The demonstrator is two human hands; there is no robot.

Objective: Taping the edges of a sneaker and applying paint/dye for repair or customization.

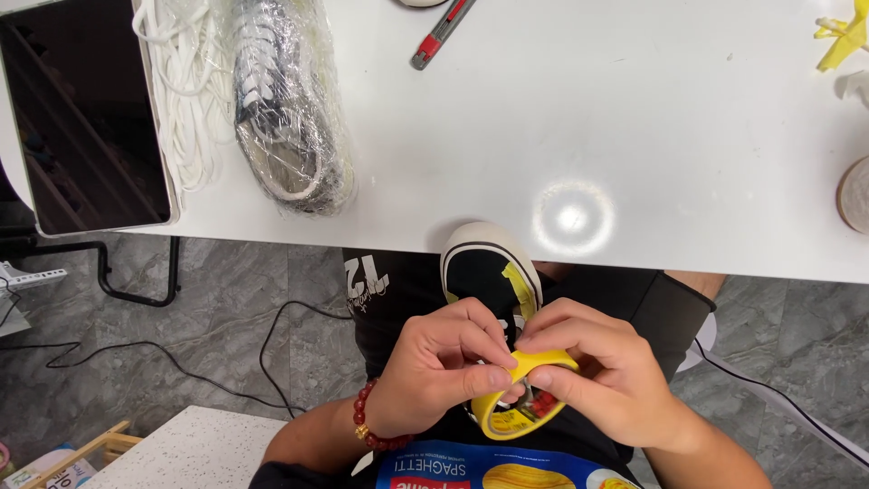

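A white table [507, 118] takes the upper part of the view, and a dark tablet [86, 113] lies at its left edge. Just beside the tablet lie white laces [186, 91], then a shoe wrapped in clear film [290, 109]. A red and grey cutter [441, 32] lies at the far edge, yellow tape scraps [842, 36] at the right corner.

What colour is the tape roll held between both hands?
Yellow; the tape roll shows best in the head view, pinched between the left hand and right hand.
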